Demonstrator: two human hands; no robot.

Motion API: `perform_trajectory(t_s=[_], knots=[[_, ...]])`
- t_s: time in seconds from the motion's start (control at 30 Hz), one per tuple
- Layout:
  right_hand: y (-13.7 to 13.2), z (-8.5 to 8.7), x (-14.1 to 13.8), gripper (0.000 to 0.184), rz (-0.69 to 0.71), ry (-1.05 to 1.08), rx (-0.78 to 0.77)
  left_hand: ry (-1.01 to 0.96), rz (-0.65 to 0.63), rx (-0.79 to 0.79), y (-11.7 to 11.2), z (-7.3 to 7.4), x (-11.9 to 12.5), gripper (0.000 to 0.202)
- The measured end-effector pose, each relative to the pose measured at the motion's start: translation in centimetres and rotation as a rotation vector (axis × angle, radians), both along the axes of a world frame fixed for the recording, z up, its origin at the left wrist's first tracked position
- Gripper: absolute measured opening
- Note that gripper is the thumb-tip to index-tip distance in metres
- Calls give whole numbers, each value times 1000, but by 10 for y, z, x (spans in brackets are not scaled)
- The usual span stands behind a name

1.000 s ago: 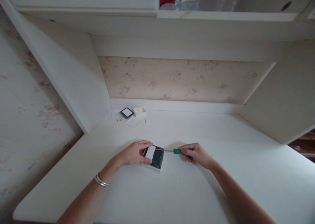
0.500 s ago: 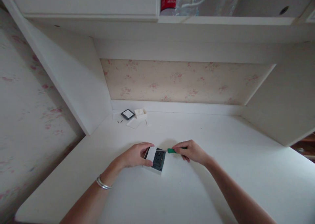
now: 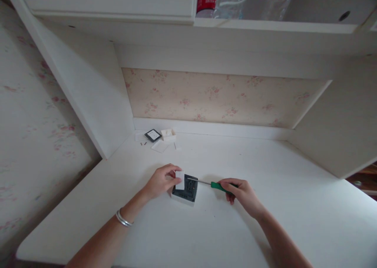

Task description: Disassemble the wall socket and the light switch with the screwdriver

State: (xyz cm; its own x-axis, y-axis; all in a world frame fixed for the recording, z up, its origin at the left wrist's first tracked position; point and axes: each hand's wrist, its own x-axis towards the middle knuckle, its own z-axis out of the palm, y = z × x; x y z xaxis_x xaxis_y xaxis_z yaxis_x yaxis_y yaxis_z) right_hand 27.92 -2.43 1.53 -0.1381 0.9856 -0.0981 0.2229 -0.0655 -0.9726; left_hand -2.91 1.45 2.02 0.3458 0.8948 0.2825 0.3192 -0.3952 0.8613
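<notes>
A square wall switch on a white back box (image 3: 190, 190) lies on the white desktop, its dark inner face upward. My left hand (image 3: 160, 180) pinches a white rectangular switch cover (image 3: 180, 181) between thumb and fingers; the cover looks lifted and tilted over the left part of the dark face. My right hand (image 3: 243, 193) is closed round the green handle of a screwdriver (image 3: 216, 185). Its metal shaft points left, and the tip is over the far part of the dark face, close to the cover's right edge. Whether the tip touches anything, I cannot tell.
Toward the back left of the desk (image 3: 235, 228) lie a dark-framed switch plate (image 3: 153, 135), an open white box (image 3: 168, 134), a thin white panel (image 3: 160, 146) and small screws (image 3: 143, 143). Bottles (image 3: 207, 1) stand on the shelf above.
My left thumb has shifted up from the switch's near edge onto the white cover, which is now raised. My right hand has drawn the screwdriver back to the right, exposing more shaft.
</notes>
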Motion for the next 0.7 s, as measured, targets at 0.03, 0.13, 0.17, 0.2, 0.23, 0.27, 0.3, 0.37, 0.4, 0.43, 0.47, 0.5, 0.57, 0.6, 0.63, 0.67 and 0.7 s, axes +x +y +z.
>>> perform_trajectory(t_s=[0.03,0.13,0.17,0.2,0.23,0.27,0.3,0.37,0.4,0.43,0.47,0.5,0.57,0.6,0.63,0.67,0.7], knots=[[0,-2,1,37,-19,24,-3,-67,25,-58,2,-1,0,29],[3,-4,3,35,-92,133,-18,-270,138,-167,9,-4,-2,36],[4,-4,4,35,-119,178,-25,-313,175,-175,12,-6,-4,38],[5,-5,4,34,-145,218,-33,-335,213,-175,17,-7,-6,40],[6,-6,3,34,-167,250,-43,-334,250,-169,22,-9,-8,41],[7,-7,3,33,-185,275,-53,-306,283,-165,29,-11,-10,42],[9,-9,2,32,-198,290,-64,-262,314,-164,37,-13,-12,43],[11,-13,0,31,-213,297,-88,-151,346,-172,56,-18,-15,45],[11,-15,-1,31,-218,292,-97,-117,354,-175,67,-21,-16,45],[12,-17,-2,31,-224,282,-105,-95,360,-175,78,-22,-16,44],[13,-19,-3,31,-229,266,-110,-74,367,-173,89,-23,-16,41],[13,-20,-4,31,-234,245,-113,-54,379,-170,100,-24,-16,39],[12,-20,-5,33,-241,212,-104,-8,406,-159,119,-23,-15,33],[11,-20,-5,33,-242,204,-89,17,419,-151,126,-21,-15,31],[10,-19,-5,33,-240,205,-65,41,434,-144,132,-19,-15,29],[9,-18,-5,33,-243,216,-31,62,447,-136,135,-16,-16,28],[9,-17,-5,34,-251,237,10,80,458,-127,135,-14,-16,28]])
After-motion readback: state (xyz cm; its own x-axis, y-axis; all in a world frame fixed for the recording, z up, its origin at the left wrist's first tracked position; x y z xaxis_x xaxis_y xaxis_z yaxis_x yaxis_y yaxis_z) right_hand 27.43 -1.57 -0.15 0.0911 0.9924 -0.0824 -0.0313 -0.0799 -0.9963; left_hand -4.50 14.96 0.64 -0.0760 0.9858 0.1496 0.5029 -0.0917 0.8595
